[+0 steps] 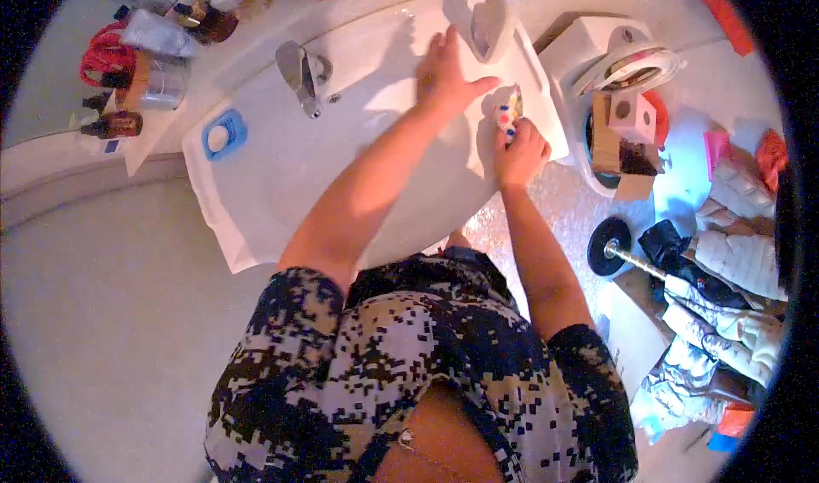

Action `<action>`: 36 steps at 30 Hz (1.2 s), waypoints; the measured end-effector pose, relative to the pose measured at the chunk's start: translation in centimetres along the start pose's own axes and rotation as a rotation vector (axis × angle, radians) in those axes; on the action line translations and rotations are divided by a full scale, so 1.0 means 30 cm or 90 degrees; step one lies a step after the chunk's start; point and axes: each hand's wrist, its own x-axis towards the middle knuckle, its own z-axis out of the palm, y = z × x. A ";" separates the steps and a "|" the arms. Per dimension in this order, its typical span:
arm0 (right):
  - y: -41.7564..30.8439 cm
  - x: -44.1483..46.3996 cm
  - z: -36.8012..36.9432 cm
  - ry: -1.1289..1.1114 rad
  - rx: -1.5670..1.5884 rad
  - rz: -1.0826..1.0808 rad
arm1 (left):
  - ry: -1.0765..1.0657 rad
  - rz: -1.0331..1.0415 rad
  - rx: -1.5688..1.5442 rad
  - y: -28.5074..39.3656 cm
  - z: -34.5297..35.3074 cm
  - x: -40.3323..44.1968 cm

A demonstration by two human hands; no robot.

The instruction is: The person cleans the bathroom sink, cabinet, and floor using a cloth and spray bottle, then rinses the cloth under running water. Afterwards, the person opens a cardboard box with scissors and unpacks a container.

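Observation:
Over the right part of the white sink (281,184), my left hand (442,80) is open, with the thumb stretched out to the side and nothing in it. My right hand (523,154) is closed on a small white, crumpled-looking piece with red and blue dots (508,114) at the sink's right rim. Whether that piece is a cloth or a packet I cannot tell. Just beyond my left hand is a whitish bottle with a blue top (492,29) at the back right corner.
A metal faucet (302,75) rises at the sink's back. A blue soap dish (224,135) with white soap lies left. Bottles and a jar (164,82) line the left ledge. Right are a front-loading washer (627,66), a cardboard box (636,184), a dumbbell (610,246) and piled clothes (734,261).

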 end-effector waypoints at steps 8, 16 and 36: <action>0.026 0.012 0.027 -0.061 -0.034 -0.051 | 0.109 -0.191 -0.042 0.127 0.176 0.227; -0.074 0.323 0.203 -0.049 -0.073 -0.192 | 0.160 0.155 0.133 -0.075 -0.088 -0.200; -0.063 0.368 0.206 -0.122 -0.012 -0.333 | 0.565 -0.403 -0.072 -0.673 -1.013 -0.917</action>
